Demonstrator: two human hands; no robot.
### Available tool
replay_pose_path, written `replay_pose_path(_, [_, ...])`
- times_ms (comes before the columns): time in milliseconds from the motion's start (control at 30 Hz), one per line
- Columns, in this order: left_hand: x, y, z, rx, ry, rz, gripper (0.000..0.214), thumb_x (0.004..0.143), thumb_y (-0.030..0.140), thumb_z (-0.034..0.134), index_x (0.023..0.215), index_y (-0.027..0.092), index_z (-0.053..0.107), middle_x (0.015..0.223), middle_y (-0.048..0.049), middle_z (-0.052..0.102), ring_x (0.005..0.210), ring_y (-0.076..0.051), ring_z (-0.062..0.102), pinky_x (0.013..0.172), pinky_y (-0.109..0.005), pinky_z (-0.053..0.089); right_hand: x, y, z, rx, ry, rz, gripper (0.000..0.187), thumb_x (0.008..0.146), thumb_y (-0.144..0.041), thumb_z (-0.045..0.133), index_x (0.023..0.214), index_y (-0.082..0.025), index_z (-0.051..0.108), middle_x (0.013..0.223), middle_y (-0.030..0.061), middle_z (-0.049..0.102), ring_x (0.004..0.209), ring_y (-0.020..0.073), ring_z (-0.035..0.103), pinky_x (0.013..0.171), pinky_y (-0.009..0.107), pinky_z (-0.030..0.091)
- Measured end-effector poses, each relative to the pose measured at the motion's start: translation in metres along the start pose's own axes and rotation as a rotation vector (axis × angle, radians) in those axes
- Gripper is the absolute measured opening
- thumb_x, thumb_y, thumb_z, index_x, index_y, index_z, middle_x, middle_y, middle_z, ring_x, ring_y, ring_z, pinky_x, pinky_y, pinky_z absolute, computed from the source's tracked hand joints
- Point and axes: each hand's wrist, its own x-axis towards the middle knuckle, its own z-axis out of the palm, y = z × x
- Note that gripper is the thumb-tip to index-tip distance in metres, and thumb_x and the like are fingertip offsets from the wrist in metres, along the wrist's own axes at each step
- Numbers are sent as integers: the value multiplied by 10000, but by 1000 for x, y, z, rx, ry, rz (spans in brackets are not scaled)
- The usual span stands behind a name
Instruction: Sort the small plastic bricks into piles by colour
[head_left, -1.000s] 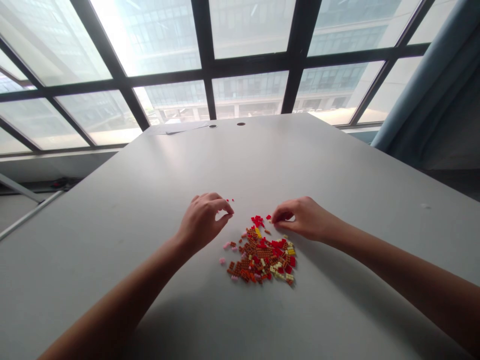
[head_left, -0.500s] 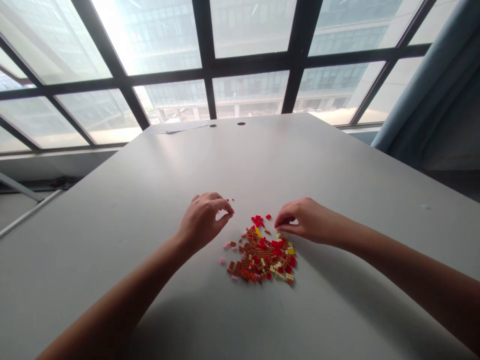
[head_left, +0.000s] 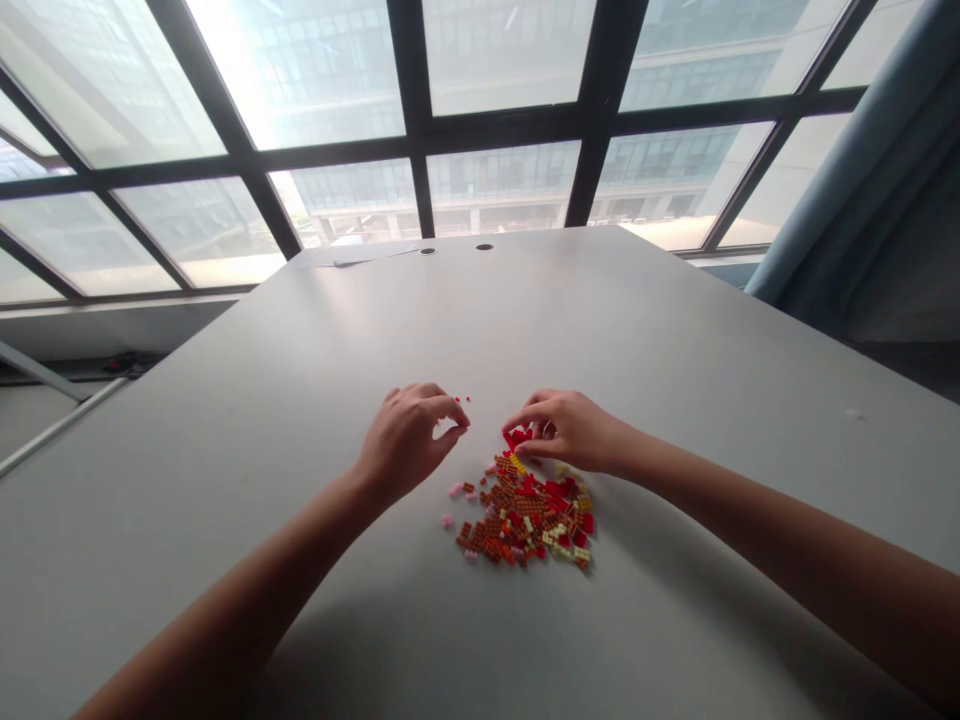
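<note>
A loose pile of small building bricks [head_left: 525,510], brown, red, yellow, cream and pink, lies on the white table. At the pile's far edge sits a cluster of red bricks [head_left: 517,438]. Thumb and forefinger of my right hand [head_left: 570,430] are parted around this cluster, the fingertips close to it; whether they touch it I cannot tell. My left hand [head_left: 412,430] is closed in a pinch to the left of the cluster, and anything between its fingertips is too small to name. Just past those fingers are tiny red pieces [head_left: 468,399].
The white table [head_left: 360,330] runs toward large windows [head_left: 502,185]. Two round holes [head_left: 484,247] and a flat sheet [head_left: 352,256] are at its far end. A blue curtain [head_left: 840,200] hangs on the right. Some pink bricks [head_left: 448,521] lie apart at the pile's left.
My right hand has moved left from the pile's far right edge to the red cluster, and its fingers have parted. My left hand holds its place and its pinch.
</note>
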Motion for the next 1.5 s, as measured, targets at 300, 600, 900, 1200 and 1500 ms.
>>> replay_pose_path(300, [2,-6,-3,18,28,-30,71,778,197,648,771,233,709,830,-19,683,774,-175,619,791,-347,449,25,1,14,89,44,-84,203,724,-143,704,913,-196,756,837,37,662,681,107,611,677,211,481])
replay_pose_path(600, [4,-18,-11,64,-11,-213,117,779,219,606,769,222,722,791,-28,693,748,-186,630,734,-315,459,65,-19,33,207,196,-167,150,739,-145,688,866,-192,755,833,37,705,677,109,630,685,222,500])
replay_pose_path(900, [-3,-30,-41,-134,-648,-247,420,518,382,793,866,200,644,757,16,656,690,-163,612,560,-223,430,29,-3,5,227,-94,-101,160,665,-214,754,812,-152,754,669,26,705,620,121,635,572,201,484])
replay_pose_path(1200, [-2,-19,-20,-80,-562,-242,54,661,158,645,660,194,605,606,44,606,549,-118,564,503,-212,365,44,-18,33,179,69,-186,165,691,-55,671,784,-164,754,741,26,731,675,122,652,663,212,483])
replay_pose_path(1500, [2,-19,-10,-11,-157,-275,113,695,242,692,734,181,605,688,1,647,647,-153,591,608,-251,418,60,-21,40,146,310,-120,189,774,-81,612,864,-172,751,842,50,749,751,147,683,733,235,510])
